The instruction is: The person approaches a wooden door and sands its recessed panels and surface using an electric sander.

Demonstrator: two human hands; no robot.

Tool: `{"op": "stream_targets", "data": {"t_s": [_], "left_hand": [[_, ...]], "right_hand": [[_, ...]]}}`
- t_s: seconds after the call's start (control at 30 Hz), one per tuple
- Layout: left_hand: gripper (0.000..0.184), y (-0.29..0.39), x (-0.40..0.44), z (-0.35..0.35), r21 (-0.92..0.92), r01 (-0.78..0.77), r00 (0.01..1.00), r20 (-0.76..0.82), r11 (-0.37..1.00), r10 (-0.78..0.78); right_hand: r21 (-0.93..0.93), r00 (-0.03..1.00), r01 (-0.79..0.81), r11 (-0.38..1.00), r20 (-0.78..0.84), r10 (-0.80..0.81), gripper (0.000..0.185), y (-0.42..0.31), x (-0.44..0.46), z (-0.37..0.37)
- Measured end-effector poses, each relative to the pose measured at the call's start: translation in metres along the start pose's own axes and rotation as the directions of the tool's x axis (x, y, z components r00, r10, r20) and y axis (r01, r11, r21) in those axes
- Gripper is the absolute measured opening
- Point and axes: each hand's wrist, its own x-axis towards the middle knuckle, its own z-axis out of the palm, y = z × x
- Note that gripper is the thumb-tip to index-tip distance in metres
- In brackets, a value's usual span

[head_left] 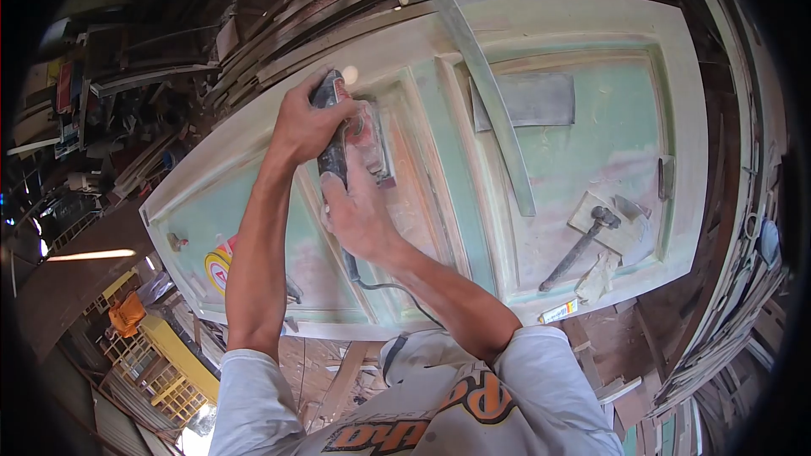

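The door lies face up, a long panelled piece with pale, rubbed-looking outer framing and recessed panels edged by raised moulding. Its surface is patchy: light green across much of it, with pinkish and whitish areas, and brown-orange colouring in the narrower panel around its middle.

The power sander sits over that middle panel of the door, its long side running roughly along the nearby moulding. It has a dark, dusty, elongated body with a reddish label and a rectangular base at one side; parts of the casing are covered from view. Its dark cord trails across the door's lower panel area and over the near edge.
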Motion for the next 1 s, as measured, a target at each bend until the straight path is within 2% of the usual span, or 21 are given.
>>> {"op": "stream_targets", "data": {"t_s": [0.1, 0.2, 0.4, 0.5, 0.57, 0.6, 0.7, 0.77, 0.8, 0.87, 0.97, 1.0], "left_hand": [[0.094, 0.007, -0.004, 0.003, -0.073, -0.009, 0.999, 0.035, 0.997, 0.011], [0.094, 0.021, -0.001, 0.017, -0.091, -0.04, 0.998, 0.042, 0.995, 0.044], [0.091, 0.025, 0.004, 0.015, -0.048, -0.057, 0.997, 0.052, 0.997, 0.059], [0.09, 0.015, -0.008, 0.006, -0.067, -0.041, 0.999, 0.032, 0.997, 0.044], [0.089, 0.005, -0.011, 0.0, -0.096, -0.041, 0.999, 0.017, 0.994, 0.043], [0.087, -0.001, -0.012, -0.002, -0.106, -0.028, 1.0, -0.002, 0.994, 0.028], [0.085, -0.016, -0.017, -0.013, -0.113, 0.007, 1.0, -0.021, 0.994, -0.009], [0.084, -0.02, -0.018, -0.018, -0.109, 0.025, 0.999, -0.022, 0.994, -0.028], [0.083, -0.025, -0.017, -0.018, -0.113, 0.001, 1.0, -0.029, 0.994, -0.004], [0.083, -0.027, -0.016, -0.019, -0.122, -0.028, 0.999, -0.037, 0.992, 0.024], [0.082, -0.022, -0.021, -0.017, -0.135, -0.005, 1.0, -0.022, 0.991, 0.002], [0.082, -0.018, -0.027, -0.015, -0.123, -0.049, 0.997, -0.065, 0.991, 0.041]], "right_hand": [[-0.004, 1.0, 0.003, 1.0, -0.005, -0.003, 0.04, -0.003, -0.005, 0.0], [-0.101, 0.998, 0.025, 0.995, -0.06, -0.031, 0.039, -0.004, -0.005, -0.009], [0.061, 0.997, 0.042, 0.997, -0.066, -0.038, 0.038, -0.003, 0.0, -0.01], [0.007, 0.999, 0.033, 0.999, -0.006, -0.033, 0.043, -0.006, -0.003, -0.007], [-0.172, 0.992, 0.126, 0.977, -0.003, -0.129, 0.049, -0.004, -0.003, -0.001], [-0.174, 0.992, 0.128, 0.976, -0.003, -0.13, 0.049, -0.007, -0.004, 0.002], [-0.151, 0.996, 0.079, 0.985, 0.042, -0.073, 0.057, -0.02, -0.008, 0.01], [-0.158, 0.989, -0.091, 0.983, 0.104, 0.109, 0.058, -0.034, -0.01, 0.013], [-0.16, 0.989, -0.088, 0.983, 0.106, 0.106, 0.058, -0.029, -0.009, 0.015], [-0.185, 0.998, 0.029, 0.982, 0.056, -0.019, 0.058, -0.013, -0.006, 0.021], [-0.201, 0.998, 0.055, 0.978, 0.019, -0.052, 0.053, -0.02, -0.014, 0.02], [-0.208, 0.998, 0.06, 0.976, 0.027, -0.056, 0.053, -0.018, -0.017, 0.017]]}}
